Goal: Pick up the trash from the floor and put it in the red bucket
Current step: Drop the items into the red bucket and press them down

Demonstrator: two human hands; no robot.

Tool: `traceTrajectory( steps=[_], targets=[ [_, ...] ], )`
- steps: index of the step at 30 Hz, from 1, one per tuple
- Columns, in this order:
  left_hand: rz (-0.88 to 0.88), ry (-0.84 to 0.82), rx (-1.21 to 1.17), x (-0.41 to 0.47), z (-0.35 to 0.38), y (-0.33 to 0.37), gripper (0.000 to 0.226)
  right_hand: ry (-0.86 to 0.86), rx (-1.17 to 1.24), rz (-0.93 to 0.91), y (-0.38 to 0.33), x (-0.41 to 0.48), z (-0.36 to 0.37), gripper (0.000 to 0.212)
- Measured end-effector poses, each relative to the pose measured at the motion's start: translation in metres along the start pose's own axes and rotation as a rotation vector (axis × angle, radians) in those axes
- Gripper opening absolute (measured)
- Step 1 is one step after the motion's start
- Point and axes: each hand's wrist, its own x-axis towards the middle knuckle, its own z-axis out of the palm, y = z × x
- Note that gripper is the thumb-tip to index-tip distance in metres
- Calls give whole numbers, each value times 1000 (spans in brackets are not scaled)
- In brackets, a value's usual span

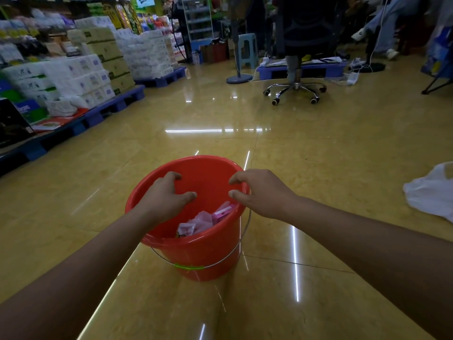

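Shop floor [318,153] | pink trash [203,220] in bucket [191,251] — white bag [431,192] not yet | left hand [166,195], right hand [262,192] loosely curled, empty

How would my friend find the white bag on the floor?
Start at the red bucket on the yellow floor. Look right, to the picture's edge: the white plastic bag lies there alone, crumpled, unlike the neatly stacked white packs far left.

Shop, stacked tissue packs [93,69] on pallets [115,104] (shelves [198,18] behind)
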Motion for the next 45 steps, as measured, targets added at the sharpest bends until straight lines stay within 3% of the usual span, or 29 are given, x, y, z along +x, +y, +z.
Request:
traceTrajectory(
  steps=[18, 25, 30, 37, 45],
  targets=[
    [304, -49, 36, -13, 77, 118, 61, 13, -106, 251, 100, -101, -66, 36],
    [543, -72, 12, -25, 138, 186, 42, -13, -174, 409, 155, -177, -102, 38],
    [638, -213, 23, -38, 198, 245, 43, -54, -241, 582, 211, -253, -131, 42],
    [713, -448, 122, -69, 300, 317, 63, -89, -240, 900, 282, -381, -160, 45],
    [732, -615, 244, -108, 416, 361, 80, -270, -201, 1290, 328, -518, -157, 80]
  ],
)
